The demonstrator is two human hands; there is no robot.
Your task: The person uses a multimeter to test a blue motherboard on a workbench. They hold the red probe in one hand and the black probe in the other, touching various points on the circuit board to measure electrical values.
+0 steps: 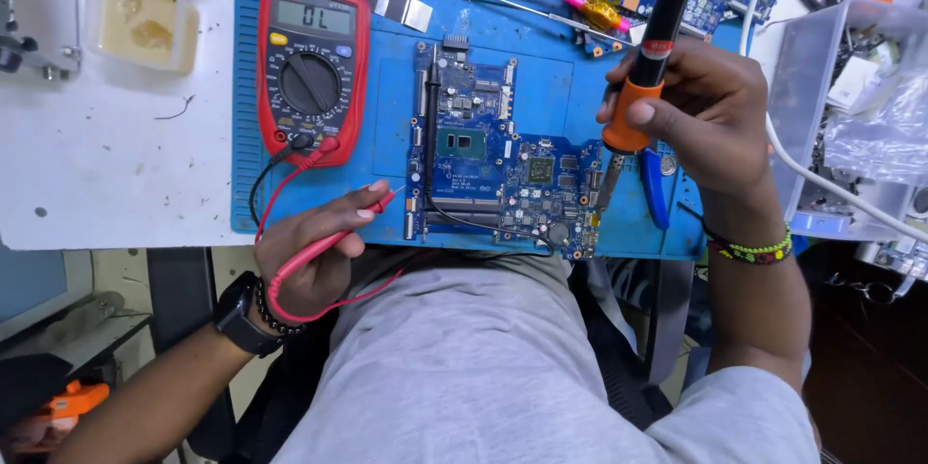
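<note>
Left hand (307, 249): fingers clamped on red probe (372, 210), near mat's (541, 87) front edge.
Right hand (710, 111): fingers closed around soldering iron (650, 58).
Circuit board (503, 159): mat's middle.
Multimeter (311, 68): mat's left edge.

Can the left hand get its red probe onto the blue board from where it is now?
Probably yes: the left hand holds the red probe just off the blue board, nothing between them.
</note>
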